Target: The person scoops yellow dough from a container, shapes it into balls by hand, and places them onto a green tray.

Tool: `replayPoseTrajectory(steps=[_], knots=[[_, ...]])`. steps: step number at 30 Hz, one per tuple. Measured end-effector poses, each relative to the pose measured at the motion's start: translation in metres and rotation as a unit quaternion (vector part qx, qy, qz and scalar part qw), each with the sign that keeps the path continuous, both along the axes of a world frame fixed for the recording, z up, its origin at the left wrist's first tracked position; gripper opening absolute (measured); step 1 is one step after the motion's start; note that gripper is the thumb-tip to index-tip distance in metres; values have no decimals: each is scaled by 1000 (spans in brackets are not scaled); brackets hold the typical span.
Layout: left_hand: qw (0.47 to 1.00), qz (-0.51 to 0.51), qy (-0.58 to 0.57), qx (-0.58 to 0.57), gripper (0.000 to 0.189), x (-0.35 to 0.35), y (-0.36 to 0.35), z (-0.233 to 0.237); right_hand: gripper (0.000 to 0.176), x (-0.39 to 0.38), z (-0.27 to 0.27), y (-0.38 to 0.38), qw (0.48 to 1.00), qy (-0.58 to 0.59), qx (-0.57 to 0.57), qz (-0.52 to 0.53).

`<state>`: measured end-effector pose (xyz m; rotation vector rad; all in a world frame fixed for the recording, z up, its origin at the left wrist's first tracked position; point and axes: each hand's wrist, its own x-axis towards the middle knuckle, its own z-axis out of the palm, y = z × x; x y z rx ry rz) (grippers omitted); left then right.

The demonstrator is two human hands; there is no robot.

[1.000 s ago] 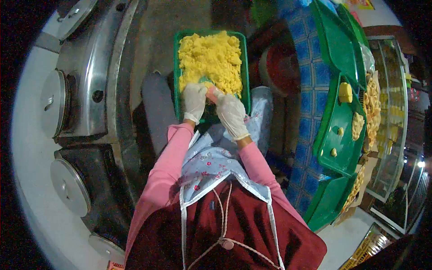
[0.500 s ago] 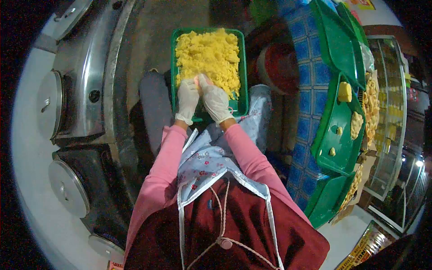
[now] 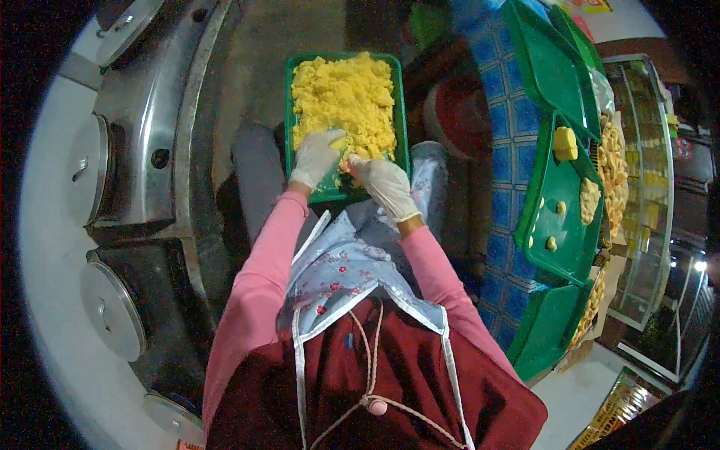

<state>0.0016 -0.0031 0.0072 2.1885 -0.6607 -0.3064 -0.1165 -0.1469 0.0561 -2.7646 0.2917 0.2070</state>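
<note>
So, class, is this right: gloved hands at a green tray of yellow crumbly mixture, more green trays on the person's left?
The side is wrong: the head view shows the other green trays on the person's right. Left hand, right hand, green tray and yellow mixture are as stated.

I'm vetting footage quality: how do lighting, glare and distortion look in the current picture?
Head view: fisheye distortion curves the blue tiles, with black corners; glare streaks the stainless-steel casing. Same head view: the yellow crumbly mixture is brightly lit, the floor beyond its green tray dim and grainy.
</note>
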Motion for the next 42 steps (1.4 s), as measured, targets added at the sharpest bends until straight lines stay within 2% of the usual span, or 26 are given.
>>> replayPoseTrajectory(steps=[3, 6, 10, 13, 16, 19, 25, 28, 31, 32, 34, 35, 37, 39, 40, 42], knots=[[997, 28, -70, 16, 34, -5, 0, -13, 35, 0, 12, 4, 999, -41, 0, -17], [995, 63, -75, 9, 35, -15, 9, -23, 33, 5, -3, 15, 994, -98, 36, -33], [975, 192, 28, -107, 32, -31, 13, -34, 28, 12, -43, 36, 991, -124, 44, -26], [973, 203, 16, -106, 28, -27, 10, -51, 31, 22, -42, 41, 994, -100, 28, -22], [964, 156, 147, -156, 28, -22, 16, -55, 34, 33, -47, 42, 997, -70, 13, -15], [937, 227, 124, -234, 29, -29, 9, -48, 41, 34, -41, 46, 998, -64, 22, -3], [951, 181, 154, -198, 31, -29, 13, -42, 34, 6, -19, 38, 999, -49, 0, 15], [972, 121, 166, -117, 36, -25, 18, -19, 28, -5, -21, 29, 997, -83, 7, 8], [998, 28, 48, -42, 40, -12, 17, -29, 21, -5, -9, 20, 999, -29, -8, 20], [994, 47, -87, -44, 41, -17, 14, -31, 23, -6, -12, 20, 997, -38, -61, 21], [995, 9, -85, 57, 33, -11, 12, -29, 28, -3, -14, 24, 985, -58, -164, 26], [991, -10, -82, 108, 29, -9, 13, -28, 22, -1, -13, 25, 977, -109, -183, 18], [990, -22, -121, 62, 20, -5, 15, -27, 13, 8, 5, 29, 952, -210, -221, 2], [991, -16, -126, 33, 14, -8, 17, -22, 12, 20, -18, 29, 985, -160, 2, -71], [993, -3, -112, 28, 12, -14, 19, -15, 12, 29, -25, 30, 979, -131, 115, -106], [994, 18, -103, 29, 13, -23, 19, -12, 16, 41, -36, 30, 954, -105, 236, -154]])
